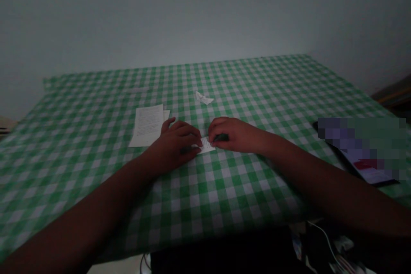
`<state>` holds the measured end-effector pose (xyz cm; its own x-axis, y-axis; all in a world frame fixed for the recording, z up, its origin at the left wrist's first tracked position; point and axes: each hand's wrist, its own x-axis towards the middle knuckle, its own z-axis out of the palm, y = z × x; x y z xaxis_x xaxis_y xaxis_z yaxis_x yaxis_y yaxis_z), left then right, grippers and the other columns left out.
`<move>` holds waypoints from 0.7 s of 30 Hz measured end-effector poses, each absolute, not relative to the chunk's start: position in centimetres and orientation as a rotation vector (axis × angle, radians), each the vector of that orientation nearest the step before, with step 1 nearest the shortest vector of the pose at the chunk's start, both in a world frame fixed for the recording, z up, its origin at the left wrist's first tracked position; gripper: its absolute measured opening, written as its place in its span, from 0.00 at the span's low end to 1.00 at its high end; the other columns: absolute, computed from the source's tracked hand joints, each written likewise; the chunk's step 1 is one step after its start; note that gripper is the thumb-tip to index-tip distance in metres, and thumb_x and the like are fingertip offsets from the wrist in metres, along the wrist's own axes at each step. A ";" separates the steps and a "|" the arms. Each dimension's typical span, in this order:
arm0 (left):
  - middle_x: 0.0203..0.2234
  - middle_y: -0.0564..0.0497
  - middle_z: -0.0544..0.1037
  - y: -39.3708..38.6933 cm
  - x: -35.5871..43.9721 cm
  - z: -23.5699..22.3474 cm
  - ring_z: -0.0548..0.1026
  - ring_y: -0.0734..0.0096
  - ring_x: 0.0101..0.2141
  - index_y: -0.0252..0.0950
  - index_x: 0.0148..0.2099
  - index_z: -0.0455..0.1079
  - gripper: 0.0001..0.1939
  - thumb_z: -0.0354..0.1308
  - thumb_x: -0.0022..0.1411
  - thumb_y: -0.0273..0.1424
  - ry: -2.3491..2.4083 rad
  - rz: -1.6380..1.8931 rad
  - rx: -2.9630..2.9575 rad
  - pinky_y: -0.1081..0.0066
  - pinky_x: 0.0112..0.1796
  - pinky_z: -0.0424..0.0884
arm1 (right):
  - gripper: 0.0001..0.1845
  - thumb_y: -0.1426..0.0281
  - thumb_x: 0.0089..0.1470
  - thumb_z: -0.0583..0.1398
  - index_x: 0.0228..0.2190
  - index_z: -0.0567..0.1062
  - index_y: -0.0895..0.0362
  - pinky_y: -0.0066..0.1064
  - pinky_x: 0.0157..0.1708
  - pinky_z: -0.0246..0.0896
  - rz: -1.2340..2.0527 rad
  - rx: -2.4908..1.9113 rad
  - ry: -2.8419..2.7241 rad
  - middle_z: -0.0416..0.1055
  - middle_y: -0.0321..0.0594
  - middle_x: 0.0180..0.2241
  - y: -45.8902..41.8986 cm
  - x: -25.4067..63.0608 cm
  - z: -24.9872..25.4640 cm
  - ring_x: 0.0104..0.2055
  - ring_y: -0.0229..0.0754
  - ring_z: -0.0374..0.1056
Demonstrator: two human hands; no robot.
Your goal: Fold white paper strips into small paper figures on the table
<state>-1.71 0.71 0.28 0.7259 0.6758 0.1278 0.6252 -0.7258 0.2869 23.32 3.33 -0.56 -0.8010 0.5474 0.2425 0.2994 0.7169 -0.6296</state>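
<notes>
A small folded slip of white paper [205, 147] lies on the green gingham tablecloth [96, 107], between my two hands. My left hand [173, 145] comes in from the left, its fingertips pressed on the slip's left end. My right hand [233, 135] holds the slip's other end between its curled fingers and thumb. A small dark patch shows at the right hand's thumb [221, 137], and I cannot tell if it is an object or a shadow. Part of the slip is hidden by my fingers.
A printed white paper sheet [147, 125] lies just beyond my left hand, and a crumpled paper scrap [204, 98] lies farther back. A tablet or phone [362, 152], partly pixelated, rests at the right. A white cable [324, 237] hangs below the table's near edge.
</notes>
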 end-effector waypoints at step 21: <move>0.47 0.53 0.78 0.8 -1.8 0.2 0.70 0.60 0.51 0.46 0.44 0.76 0.07 0.59 0.64 0.35 1.038 0.343 2.667 0.45 0.62 0.42 | 0.06 0.75 0.55 0.63 0.36 0.77 0.56 0.37 0.47 0.65 0.773 -0.691 -2.521 0.73 0.41 0.41 3.4 23.3 -0.9 0.44 0.42 0.69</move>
<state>-1.81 0.79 0.18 0.7169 0.6859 0.1244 0.6250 -0.7115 0.3211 23.26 3.35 -0.86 -0.7922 0.5630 0.2355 0.3341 0.7230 -0.6046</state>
